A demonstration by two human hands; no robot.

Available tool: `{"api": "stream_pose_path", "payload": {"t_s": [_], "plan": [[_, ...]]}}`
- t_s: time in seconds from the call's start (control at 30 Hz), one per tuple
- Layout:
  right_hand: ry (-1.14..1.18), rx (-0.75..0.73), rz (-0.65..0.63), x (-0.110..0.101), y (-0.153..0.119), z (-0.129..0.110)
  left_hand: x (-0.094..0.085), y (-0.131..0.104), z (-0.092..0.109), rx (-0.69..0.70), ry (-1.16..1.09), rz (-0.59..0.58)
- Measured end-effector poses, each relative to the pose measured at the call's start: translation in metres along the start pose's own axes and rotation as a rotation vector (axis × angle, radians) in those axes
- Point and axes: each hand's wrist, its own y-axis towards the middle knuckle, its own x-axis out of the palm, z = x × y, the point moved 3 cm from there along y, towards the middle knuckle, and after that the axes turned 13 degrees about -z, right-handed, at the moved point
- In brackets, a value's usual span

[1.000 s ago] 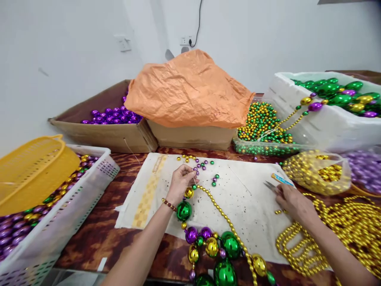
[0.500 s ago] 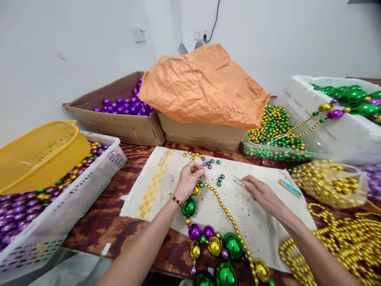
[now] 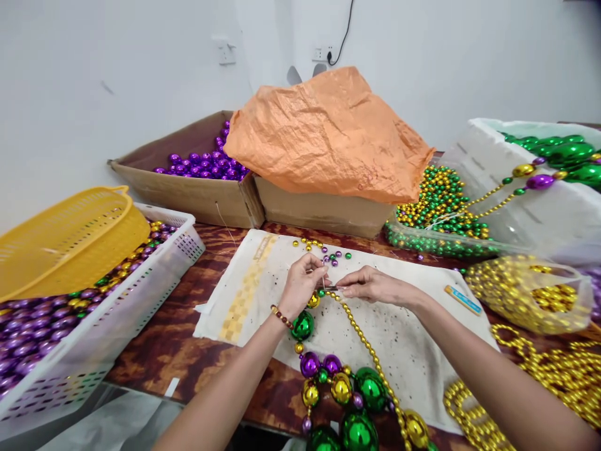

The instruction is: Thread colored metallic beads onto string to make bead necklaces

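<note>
Gold, green and purple strung beads (image 3: 340, 388) gleam, left hand (image 3: 300, 286) pinching string (image 3: 323, 281), right hand (image 3: 377, 286) a metal tool (image 3: 332, 289)

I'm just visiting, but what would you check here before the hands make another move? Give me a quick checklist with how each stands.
1. Left hand pinches the white thread: ok.
2. Right hand grips the slim metal tool: ok.
3. Tool's tips kept clear of the left fingertips: cannot tell; they are very close together.
4. Loose small beads kept well away from the hands: not ok; they lie close by on the cloth.
5. Blue-and-yellow item out of the hands' way: ok, off to the right.
6. Thread knotted: cannot tell, too small.
</note>
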Motion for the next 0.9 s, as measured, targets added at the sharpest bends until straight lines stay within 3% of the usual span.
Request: {"api": "stream_pose_path", "payload": {"t_s": [0.27,0.9], "plan": [[0.120,0.013,0.026,-0.0013,0.0077,0.0074,0.0000,-0.0014,0.0032,-0.017,0.048,0.012],[0.096,-0.006,0.051,0.0018,0.0084,0.0077,-0.0011,0.0016,-0.0018,-0.024,0.059,0.014]]}}
